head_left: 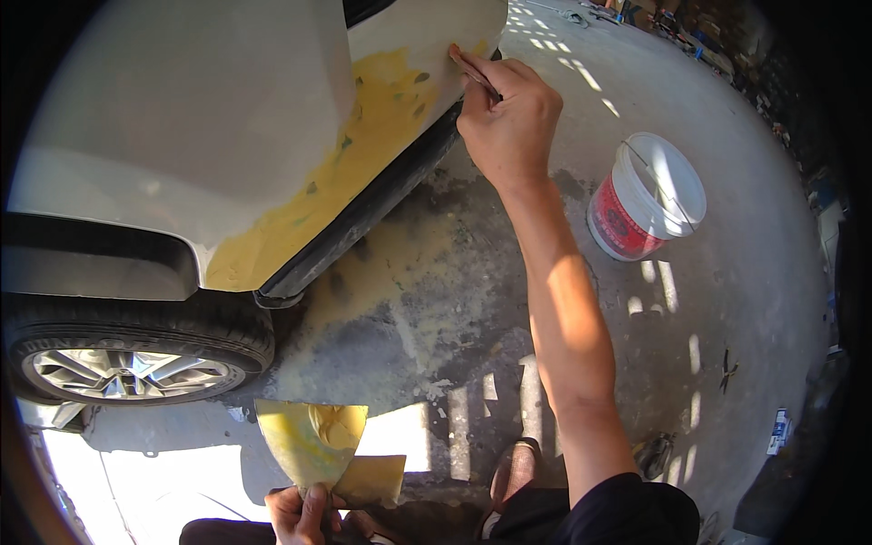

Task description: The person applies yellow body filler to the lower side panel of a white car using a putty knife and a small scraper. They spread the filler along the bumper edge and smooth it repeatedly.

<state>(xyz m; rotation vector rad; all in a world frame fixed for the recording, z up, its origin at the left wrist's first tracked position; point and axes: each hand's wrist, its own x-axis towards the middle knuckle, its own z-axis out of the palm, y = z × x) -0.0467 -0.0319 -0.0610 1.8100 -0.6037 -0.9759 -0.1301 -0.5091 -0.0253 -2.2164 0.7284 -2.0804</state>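
Note:
My right hand [513, 113] reaches up to the light-coloured car body [209, 118]. Closed around a thin, brownish putty spreader [476, 74], it holds the tool nearly edge-on to the panel. Yellow filler [309, 200] runs in a long band along the lower panel, with several dark spots showing in it. Low in the view, my left hand [304, 516] pinches a yellow-stained, fan-shaped putty board [300, 450] with a dab of tan putty [336, 425] on its upper corner. A second flat tan piece [374, 481] sticks out beside the board, also from the left hand.
A white bucket [647, 195] with a red label and wire handle stands on the floor right of my forearm. The car's black sill [363, 209] and wheel [136, 363] are at left. Pliers-like tool [728, 371] and a small box [778, 431] lie far right.

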